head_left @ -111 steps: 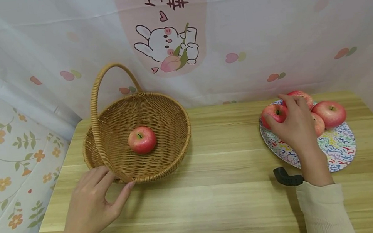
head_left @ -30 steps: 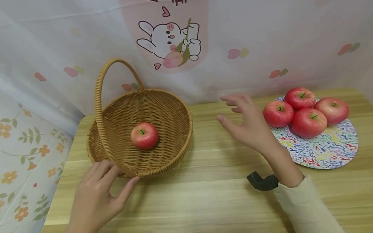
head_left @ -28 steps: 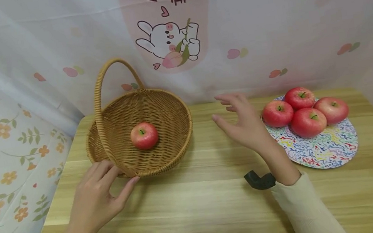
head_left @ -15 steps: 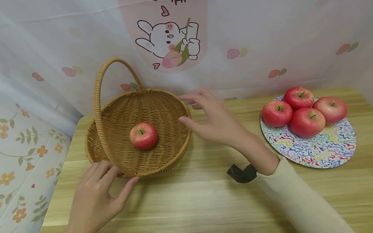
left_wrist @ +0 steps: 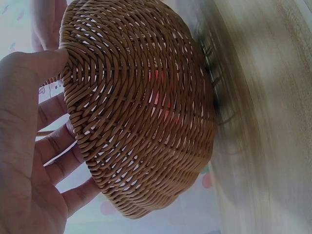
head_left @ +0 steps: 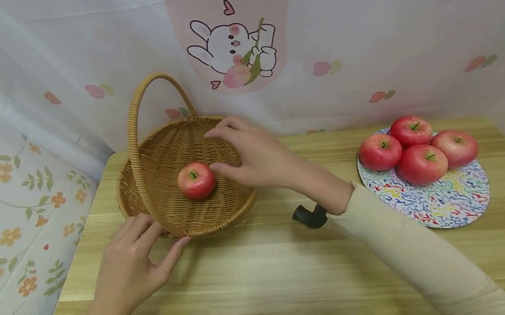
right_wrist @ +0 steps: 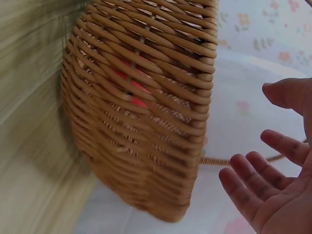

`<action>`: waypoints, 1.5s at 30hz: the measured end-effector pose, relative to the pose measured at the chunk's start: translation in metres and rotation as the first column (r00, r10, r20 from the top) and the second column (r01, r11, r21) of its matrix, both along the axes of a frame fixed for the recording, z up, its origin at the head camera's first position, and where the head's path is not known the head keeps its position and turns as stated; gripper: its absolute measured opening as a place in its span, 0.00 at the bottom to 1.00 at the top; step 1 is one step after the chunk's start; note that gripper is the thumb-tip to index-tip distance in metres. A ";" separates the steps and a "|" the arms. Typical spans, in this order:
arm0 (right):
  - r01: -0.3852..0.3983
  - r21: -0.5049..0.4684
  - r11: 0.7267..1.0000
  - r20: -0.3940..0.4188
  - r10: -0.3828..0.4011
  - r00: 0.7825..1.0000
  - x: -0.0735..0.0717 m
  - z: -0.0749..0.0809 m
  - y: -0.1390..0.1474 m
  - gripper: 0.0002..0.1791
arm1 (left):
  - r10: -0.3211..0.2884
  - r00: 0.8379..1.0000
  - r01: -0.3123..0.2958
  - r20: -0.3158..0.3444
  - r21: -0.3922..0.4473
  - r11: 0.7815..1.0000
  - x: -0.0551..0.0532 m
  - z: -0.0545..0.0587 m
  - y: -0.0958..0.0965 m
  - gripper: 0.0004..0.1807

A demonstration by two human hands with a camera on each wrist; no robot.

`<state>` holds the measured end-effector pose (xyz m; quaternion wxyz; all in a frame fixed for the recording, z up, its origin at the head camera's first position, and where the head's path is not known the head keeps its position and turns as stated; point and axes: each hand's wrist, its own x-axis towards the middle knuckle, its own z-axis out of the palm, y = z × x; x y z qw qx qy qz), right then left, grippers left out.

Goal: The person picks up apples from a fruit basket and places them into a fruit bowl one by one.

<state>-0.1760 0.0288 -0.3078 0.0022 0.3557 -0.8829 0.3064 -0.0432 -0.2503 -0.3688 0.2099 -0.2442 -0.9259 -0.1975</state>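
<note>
A brown wicker basket with a tall arched handle stands at the left of the table, and one red apple lies inside it. My left hand holds the basket's near rim beside the foot of the handle; in the left wrist view the thumb lies at the rim and the fingers are partly behind it. Over the basket's right side hovers my right hand, its fingers loosely bent with nothing between them, the thumb close to the apple. The right wrist view shows that hand apart from the rim.
On the right, a round plate with a colourful squiggle pattern bears several red apples bunched at its far side. The wooden table ends at a white printed curtain behind, with a floral cloth at the left.
My right hand has moved left from the apples on the plate, across the table, to above the basket, carrying nothing. The left hand stays at the rim. The apples have not moved.
</note>
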 end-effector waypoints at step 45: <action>-0.269 0.554 0.788 0.189 0.196 0.962 -0.055 0.010 -0.095 0.40 | 0.002 1.000 -0.002 -0.009 0.009 1.000 -0.001 -0.002 0.000 0.33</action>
